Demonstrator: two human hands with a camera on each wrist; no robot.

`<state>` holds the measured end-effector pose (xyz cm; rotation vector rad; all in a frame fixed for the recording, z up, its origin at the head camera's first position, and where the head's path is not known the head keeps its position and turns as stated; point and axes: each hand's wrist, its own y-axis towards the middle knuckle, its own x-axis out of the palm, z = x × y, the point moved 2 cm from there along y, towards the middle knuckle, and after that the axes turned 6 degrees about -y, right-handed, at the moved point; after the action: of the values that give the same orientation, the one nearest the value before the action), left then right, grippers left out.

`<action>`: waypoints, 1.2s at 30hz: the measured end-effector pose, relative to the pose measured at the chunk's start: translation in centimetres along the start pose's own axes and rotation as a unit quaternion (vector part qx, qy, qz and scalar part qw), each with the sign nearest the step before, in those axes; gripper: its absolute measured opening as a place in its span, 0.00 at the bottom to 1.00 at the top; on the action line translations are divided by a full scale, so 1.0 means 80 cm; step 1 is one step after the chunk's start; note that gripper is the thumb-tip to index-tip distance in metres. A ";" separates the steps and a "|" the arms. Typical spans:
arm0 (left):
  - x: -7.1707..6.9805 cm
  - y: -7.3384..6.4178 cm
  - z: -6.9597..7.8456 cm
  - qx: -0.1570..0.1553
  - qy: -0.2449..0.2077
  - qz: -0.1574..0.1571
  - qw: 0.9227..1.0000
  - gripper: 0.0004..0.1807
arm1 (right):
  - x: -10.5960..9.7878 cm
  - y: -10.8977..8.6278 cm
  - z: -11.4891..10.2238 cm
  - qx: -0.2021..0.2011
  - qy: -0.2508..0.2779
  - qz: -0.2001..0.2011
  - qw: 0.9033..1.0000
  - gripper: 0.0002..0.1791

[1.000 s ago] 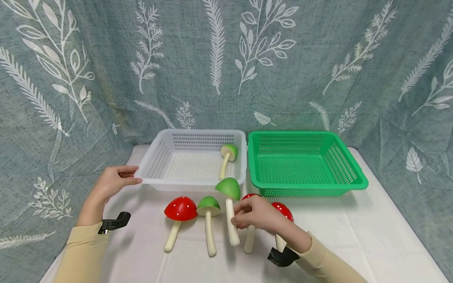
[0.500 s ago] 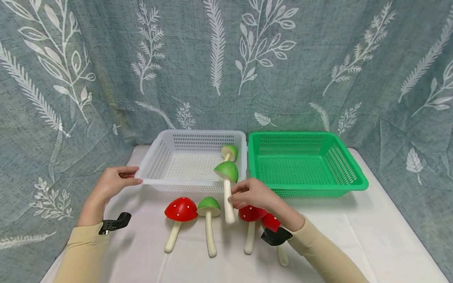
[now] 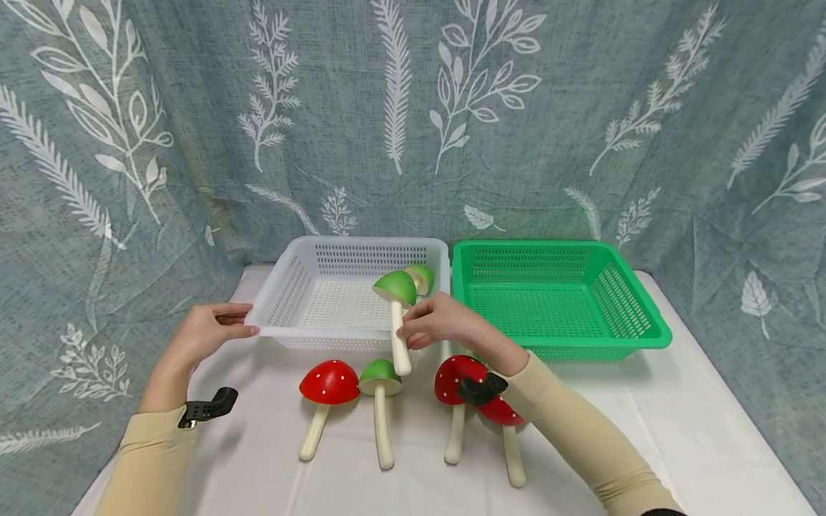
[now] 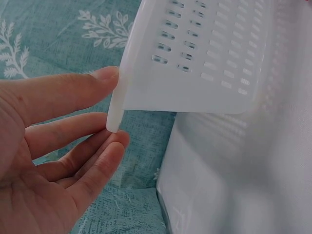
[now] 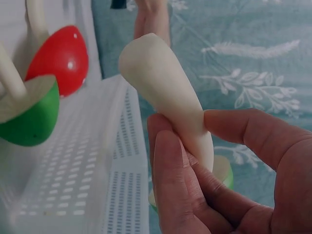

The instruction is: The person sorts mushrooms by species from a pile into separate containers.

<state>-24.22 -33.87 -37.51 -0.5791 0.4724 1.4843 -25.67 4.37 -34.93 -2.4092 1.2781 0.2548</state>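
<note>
In the head view my right hand (image 3: 437,321) pinches the pale stem of a green-capped toy mushroom (image 3: 396,288). The mushroom is upright over the front right rim of the white plastic basket (image 3: 335,332). Up close in the right wrist view, thumb and fingertips lie on either side of the stem (image 5: 168,83). Partly behind that cap, a second green-capped mushroom (image 3: 423,277) lies inside the basket. At the basket's front left corner my left hand (image 3: 209,331) holds the rim (image 4: 116,114), thumb on one side and fingers on the other.
A green plastic basket (image 3: 561,337) stands right of the white one. In front, a red-capped mushroom (image 3: 330,382) and a green-capped mushroom (image 3: 381,378) lie on the white tablecloth. Two more red-capped mushrooms, one nearer the middle (image 3: 449,380), lie partly under the right wrist's black camera (image 3: 482,389).
My right hand has carried the green-capped mushroom up from the table, away from me and slightly left, to the white basket. The left hand stays at the basket's corner.
</note>
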 end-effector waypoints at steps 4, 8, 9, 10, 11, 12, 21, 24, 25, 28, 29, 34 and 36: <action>0.000 -0.001 0.002 -0.002 0.001 -0.001 1.000 0.38 | -0.004 0.015 -0.005 0.017 -0.008 -0.005 1.000 0.13; 0.000 -0.001 0.003 -0.002 -0.004 -0.004 1.000 0.39 | -0.008 0.027 -0.008 0.032 -0.017 -0.011 0.999 0.14; 0.000 -0.001 0.004 -0.002 -0.004 -0.004 1.000 0.39 | -0.009 0.030 -0.009 0.035 -0.018 -0.012 0.999 0.14; 0.000 -0.001 0.004 -0.002 -0.004 -0.005 1.000 0.39 | -0.010 0.032 -0.010 0.037 -0.021 -0.012 0.999 0.14; 0.000 -0.001 0.004 -0.001 -0.003 -0.005 1.000 0.39 | -0.011 0.035 -0.011 0.039 -0.025 -0.012 0.999 0.14; 0.000 -0.001 0.004 -0.001 -0.002 -0.005 1.000 0.39 | -0.012 0.037 -0.012 0.042 -0.026 -0.014 0.999 0.14; -0.001 -0.002 0.002 0.001 0.003 -0.006 1.000 0.38 | -0.017 0.061 -0.020 0.071 -0.021 -0.038 0.997 0.14; -0.001 -0.003 0.001 0.001 0.004 -0.004 1.000 0.38 | -0.018 0.067 -0.024 0.058 -0.028 -0.054 0.997 0.12; 0.000 -0.003 0.001 0.000 0.004 -0.003 1.000 0.38 | -0.018 0.069 -0.025 0.053 -0.031 -0.059 0.996 0.12; 0.000 -0.003 0.001 0.002 0.005 0.000 1.000 0.38 | -0.018 0.074 -0.029 0.042 -0.042 -0.072 0.996 0.11; 0.000 -0.003 0.000 0.003 0.005 0.001 1.000 0.38 | -0.018 0.076 -0.030 0.044 -0.042 -0.074 0.995 0.10; 0.001 -0.002 0.000 0.006 0.003 0.000 1.000 0.38 | -0.022 0.086 -0.033 0.075 -0.018 -0.064 0.995 0.11; 0.001 -0.002 0.000 0.007 0.004 0.000 1.000 0.38 | -0.023 0.090 -0.035 0.083 -0.005 -0.059 0.995 0.13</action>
<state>-24.03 -33.80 -37.53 -0.5745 0.4880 1.4776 -32.73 0.97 -33.63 -2.3289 1.1019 0.1210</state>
